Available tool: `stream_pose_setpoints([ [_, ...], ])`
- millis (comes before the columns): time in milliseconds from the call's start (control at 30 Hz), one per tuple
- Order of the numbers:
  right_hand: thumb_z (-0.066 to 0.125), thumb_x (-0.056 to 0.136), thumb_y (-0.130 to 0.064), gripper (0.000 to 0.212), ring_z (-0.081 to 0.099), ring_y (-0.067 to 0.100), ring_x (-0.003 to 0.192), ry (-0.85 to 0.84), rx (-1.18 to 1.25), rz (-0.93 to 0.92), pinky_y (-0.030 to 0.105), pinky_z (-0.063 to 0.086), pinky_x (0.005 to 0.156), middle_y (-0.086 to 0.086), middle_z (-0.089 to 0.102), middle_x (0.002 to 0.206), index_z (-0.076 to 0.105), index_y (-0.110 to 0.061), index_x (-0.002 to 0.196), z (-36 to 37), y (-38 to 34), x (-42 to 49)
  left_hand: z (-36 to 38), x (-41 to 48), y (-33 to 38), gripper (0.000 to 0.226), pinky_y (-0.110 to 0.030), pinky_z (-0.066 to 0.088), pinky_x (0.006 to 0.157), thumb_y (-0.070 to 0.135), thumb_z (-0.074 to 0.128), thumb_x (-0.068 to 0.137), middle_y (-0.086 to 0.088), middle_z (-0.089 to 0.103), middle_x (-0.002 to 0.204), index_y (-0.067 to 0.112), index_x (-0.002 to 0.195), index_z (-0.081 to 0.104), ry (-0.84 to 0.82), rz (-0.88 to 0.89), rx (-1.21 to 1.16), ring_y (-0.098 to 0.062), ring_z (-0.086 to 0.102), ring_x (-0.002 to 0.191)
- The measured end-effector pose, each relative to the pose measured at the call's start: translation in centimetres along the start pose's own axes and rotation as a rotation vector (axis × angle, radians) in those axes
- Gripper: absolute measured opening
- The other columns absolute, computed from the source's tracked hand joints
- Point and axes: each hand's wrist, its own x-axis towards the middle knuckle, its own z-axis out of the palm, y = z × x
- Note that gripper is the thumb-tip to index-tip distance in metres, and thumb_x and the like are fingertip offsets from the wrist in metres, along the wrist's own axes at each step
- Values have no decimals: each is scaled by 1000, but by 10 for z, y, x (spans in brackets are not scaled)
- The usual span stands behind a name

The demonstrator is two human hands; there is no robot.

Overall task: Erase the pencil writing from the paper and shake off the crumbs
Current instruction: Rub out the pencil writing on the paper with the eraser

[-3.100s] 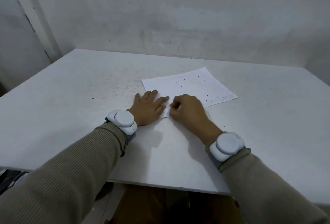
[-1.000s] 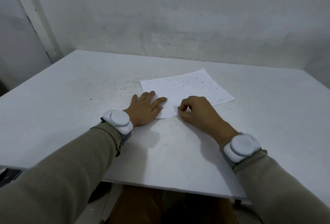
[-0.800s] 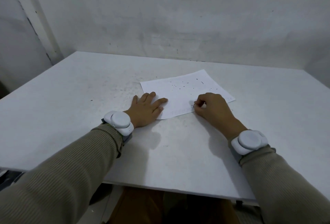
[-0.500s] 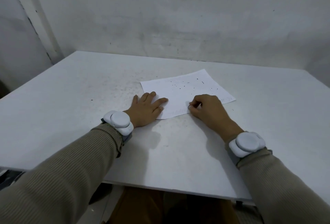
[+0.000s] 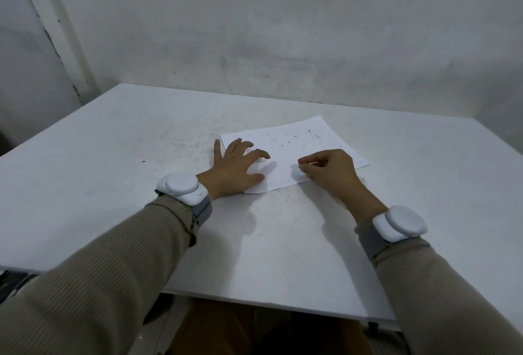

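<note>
Paper (image 5: 294,142) under left grip (image 5: 235,168), eraser (image 5: 308,162), right grip (image 5: 331,170)

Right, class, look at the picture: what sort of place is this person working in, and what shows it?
Probably a simple indoor workroom or test corner: a plain white table set against scuffed grey walls, with a sheet of crumb-speckled paper lying on it.

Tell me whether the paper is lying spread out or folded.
Spread: the paper lies flat on the table, no fold visible; the left hand rests on its near corner.
</note>
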Motion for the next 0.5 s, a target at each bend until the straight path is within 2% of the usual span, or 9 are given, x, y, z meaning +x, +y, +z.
stream_pose_setpoints([
  [100, 72, 82, -11, 12, 64, 2, 76, -29, -73, -41, 2, 44, 65, -5, 72, 84, 77, -16, 91, 6, -5, 0, -2, 1, 4, 52, -54, -18, 116, 58, 47, 96, 4, 5, 165, 52, 145, 31, -113, 16, 8, -17, -12, 151],
  [200, 70, 80, -8, 18, 67, 8, 83, -34, -131, -83, 5, 44, 72, -1, 74, 90, 77, -14, 95, 12, -10, -3, -3, 4, 6, 56, -55, -17, 116, 65, 42, 94, 6, -7, 165, 59, 146, 22, -200, 21, 70, -20, -19, 150],
  [300, 69, 81, -7, 18, 65, 7, 82, -85, -165, -82, 5, 42, 71, -2, 73, 89, 77, -14, 95, 17, -15, -6, -3, 7, 6, 58, -58, -16, 116, 70, 38, 93, 6, -13, 165, 63, 145, 15, -294, 8, 131, -24, -24, 149],
  [400, 69, 81, -9, 16, 61, 2, 73, -130, -188, -64, 5, 42, 63, -6, 71, 83, 78, -16, 91, 17, -17, -8, -3, 8, 3, 65, -58, -16, 115, 77, 40, 86, 7, -14, 165, 66, 143, 12, -309, -2, 135, -25, -25, 148],
  [500, 72, 79, -12, 13, 61, 4, 66, -159, -212, -52, 7, 44, 57, -4, 71, 77, 78, -20, 87, 15, -19, -8, -2, 9, -1, 75, -58, -17, 114, 85, 44, 77, 8, -15, 164, 69, 141, 8, -323, -9, 138, -25, -27, 147],
])
